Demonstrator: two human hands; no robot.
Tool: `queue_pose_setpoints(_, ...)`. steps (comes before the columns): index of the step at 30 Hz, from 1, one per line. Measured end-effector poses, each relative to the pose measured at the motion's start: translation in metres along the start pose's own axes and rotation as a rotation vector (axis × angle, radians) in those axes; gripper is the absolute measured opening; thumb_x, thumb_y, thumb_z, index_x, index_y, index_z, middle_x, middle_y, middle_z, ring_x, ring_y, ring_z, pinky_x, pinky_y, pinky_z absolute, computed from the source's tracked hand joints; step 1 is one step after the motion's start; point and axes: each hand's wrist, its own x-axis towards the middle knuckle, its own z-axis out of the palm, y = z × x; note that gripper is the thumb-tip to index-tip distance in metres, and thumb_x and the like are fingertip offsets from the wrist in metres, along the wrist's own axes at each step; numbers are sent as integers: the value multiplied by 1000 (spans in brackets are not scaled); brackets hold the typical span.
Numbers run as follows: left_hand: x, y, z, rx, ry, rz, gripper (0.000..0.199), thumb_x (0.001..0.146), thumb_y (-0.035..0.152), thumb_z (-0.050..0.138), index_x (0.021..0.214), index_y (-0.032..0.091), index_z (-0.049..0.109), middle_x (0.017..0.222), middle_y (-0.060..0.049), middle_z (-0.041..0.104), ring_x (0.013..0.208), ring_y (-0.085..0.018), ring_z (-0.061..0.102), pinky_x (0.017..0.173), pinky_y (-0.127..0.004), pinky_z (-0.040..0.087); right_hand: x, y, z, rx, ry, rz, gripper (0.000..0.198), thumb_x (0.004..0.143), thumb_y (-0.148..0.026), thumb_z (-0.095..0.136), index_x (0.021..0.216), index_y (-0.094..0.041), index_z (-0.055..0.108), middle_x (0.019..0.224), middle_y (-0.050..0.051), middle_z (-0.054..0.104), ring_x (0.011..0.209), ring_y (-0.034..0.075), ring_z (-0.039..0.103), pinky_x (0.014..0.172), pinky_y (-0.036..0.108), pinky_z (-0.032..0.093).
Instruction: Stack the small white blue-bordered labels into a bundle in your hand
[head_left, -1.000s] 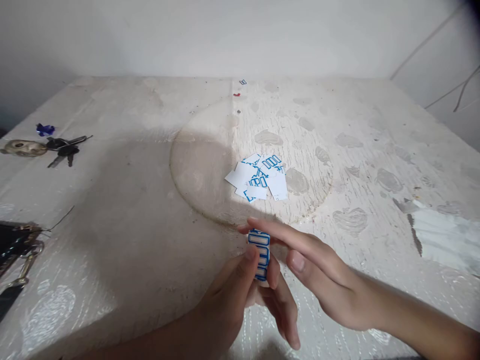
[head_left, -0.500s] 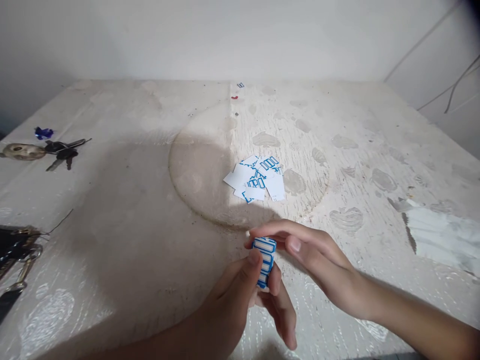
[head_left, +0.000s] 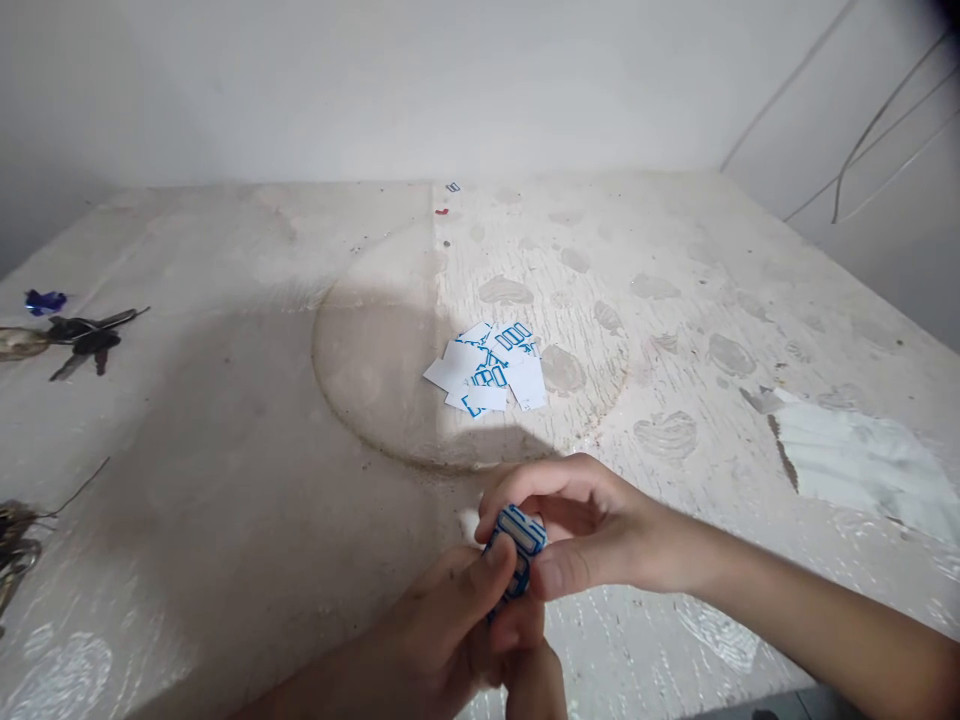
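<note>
A small block [head_left: 521, 532], covered with white rectangles outlined in blue, sits between both hands near the front of the table. My left hand [head_left: 472, 610] is closed on its lower part, the thumb pressed across its face. Over the upper end curls my right hand [head_left: 585, 525], index finger at the top and thumb at the right side, closed on the block too. Farther back lies a loose pile of white paper pieces [head_left: 527, 380] with blue-outlined rectangles. The block's underside is hidden by my fingers.
Dark keys [head_left: 94, 340] lie at the left beside a shiny blue scrap [head_left: 45, 302]. A torn whitish sheet [head_left: 862, 465] rests at the right. Toward the back wall [head_left: 420, 90] are a tiny red scrap [head_left: 442, 211] and a small blue-marked bit [head_left: 452, 187].
My right hand has gone from extended fingers beside the block to curled fingers gripping its upper end. The block is tilted and slightly lower. The view has shifted a little to the right.
</note>
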Motion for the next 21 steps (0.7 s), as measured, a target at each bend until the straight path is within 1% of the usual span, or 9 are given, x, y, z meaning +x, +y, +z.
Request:
queue_pose_setpoints(4, -1, 4, 4, -34, 0, -61, 43, 87, 51, 40, 58, 19, 37, 35, 4, 41, 39, -8, 42, 46, -17, 38, 0, -5, 2, -95, 9, -18, 25, 75, -16, 71, 98, -15, 63, 88, 3, 58, 82, 12, 55, 74, 25, 44)
queue_pose_setpoints(7, 0, 2, 2, -47, 2, -29, 41, 88, 47, 39, 58, 20, 37, 34, 5, 40, 36, -8, 40, 44, -17, 37, 0, -8, 5, -186, 17, -52, 24, 74, -16, 71, 97, -12, 64, 87, 4, 57, 82, 13, 54, 75, 26, 43)
queue_pose_setpoints(9, 1, -1, -2, -38, -9, -1, 42, 88, 47, 38, 57, 19, 39, 35, 4, 41, 37, -9, 43, 45, -18, 38, 0, -8, 5, -190, 38, -66, 22, 75, -16, 70, 96, -11, 65, 86, 5, 58, 80, 12, 55, 71, 24, 44)
queue_pose_setpoints(12, 1, 1, -6, 6, 1, 66, 47, 89, 50, 36, 61, 15, 51, 44, 2, 50, 42, -8, 49, 51, -19, 40, 1, -4, 3, -83, 61, -75, 20, 79, -17, 67, 98, -11, 63, 75, 3, 59, 61, 7, 54, 55, 18, 45)
queue_pose_setpoints(14, 0, 6, -6, 75, 25, 106, 48, 90, 51, 31, 74, 13, 58, 51, 1, 56, 43, -9, 53, 56, -21, 42, 1, -3, 1, 30, 50, -82, 20, 83, -19, 64, 100, -11, 62, 66, 1, 58, 51, 6, 53, 48, 15, 45)
queue_pose_setpoints(17, -1, 15, -2, 271, 17, 161, 53, 92, 52, 20, 91, 14, 57, 53, -2, 61, 50, -14, 58, 67, -29, 45, 0, -3, 0, 223, 23, -81, 18, 88, -23, 57, 102, -11, 60, 61, 1, 57, 54, 9, 58, 46, 16, 49)
queue_pose_setpoints(19, -1, 17, 0, 361, 22, 232, 51, 91, 51, 21, 94, 14, 55, 57, -5, 63, 55, -15, 60, 67, -31, 46, 0, -4, 1, 315, 23, -72, 18, 89, -23, 55, 101, -10, 59, 65, 4, 60, 57, 9, 58, 47, 18, 53)
queue_pose_setpoints(21, 0, 16, 0, 386, 38, 265, 45, 92, 48, 24, 94, 15, 55, 62, -6, 65, 58, -15, 60, 67, -31, 46, 0, -5, 1, 344, 25, -59, 18, 90, -23, 53, 101, -9, 58, 72, 7, 62, 57, 8, 57, 50, 20, 55)
